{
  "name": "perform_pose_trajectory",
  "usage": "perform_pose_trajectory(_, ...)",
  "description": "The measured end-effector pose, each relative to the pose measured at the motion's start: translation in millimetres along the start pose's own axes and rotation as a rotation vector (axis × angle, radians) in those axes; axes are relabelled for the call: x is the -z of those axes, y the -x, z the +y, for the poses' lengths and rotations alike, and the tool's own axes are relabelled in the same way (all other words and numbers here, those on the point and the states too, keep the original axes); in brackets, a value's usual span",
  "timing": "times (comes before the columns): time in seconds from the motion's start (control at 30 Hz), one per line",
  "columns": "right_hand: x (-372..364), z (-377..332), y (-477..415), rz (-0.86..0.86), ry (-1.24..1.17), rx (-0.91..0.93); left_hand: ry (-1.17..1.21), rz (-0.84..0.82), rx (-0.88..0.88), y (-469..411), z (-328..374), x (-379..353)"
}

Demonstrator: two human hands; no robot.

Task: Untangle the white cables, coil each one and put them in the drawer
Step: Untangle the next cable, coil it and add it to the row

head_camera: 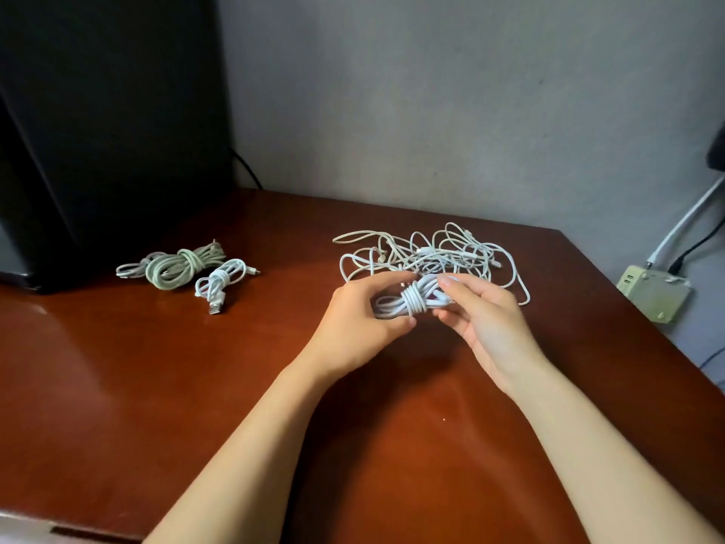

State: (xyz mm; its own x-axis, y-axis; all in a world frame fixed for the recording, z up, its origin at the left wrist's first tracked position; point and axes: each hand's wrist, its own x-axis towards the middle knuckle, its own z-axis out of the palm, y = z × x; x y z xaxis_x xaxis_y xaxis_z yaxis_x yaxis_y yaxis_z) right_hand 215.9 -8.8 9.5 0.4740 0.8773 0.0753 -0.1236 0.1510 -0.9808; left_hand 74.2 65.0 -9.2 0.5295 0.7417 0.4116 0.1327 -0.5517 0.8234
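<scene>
As 2 finished bundles (pixel 184 268) wait aside, the left hand (pixel 353 320) grips a wrapped coil (pixel 408 300) while the right hand (pixel 476 312) pinches its end, likely tucking it before tackling the tangle (pixel 431 253).

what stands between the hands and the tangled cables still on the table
Nothing visible does. The left hand and right hand both grip a coiled cable just in front of the tangled pile, which lies uncovered on the table. They must put that coil down first.
</scene>
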Motion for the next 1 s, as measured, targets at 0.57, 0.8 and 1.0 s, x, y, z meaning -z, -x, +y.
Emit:
perform_pose_trajectory(0.57,-93.3,28.9,18.6,-0.141,0.130,0.009,-0.231,-0.107,0.164,46.0,-6.2,105.5)
perform_pose_trajectory(0.8,-145.5,49.6,-3.0,-0.323,0.251,-0.076,-0.470,0.043,0.153,32.0,-32.6,123.8)
perform_pose_trajectory(1.0,-170.8,56.1,-15.6,-0.396,0.647,0.042,-0.525,0.067,0.130,18.4,-51.6,133.6)
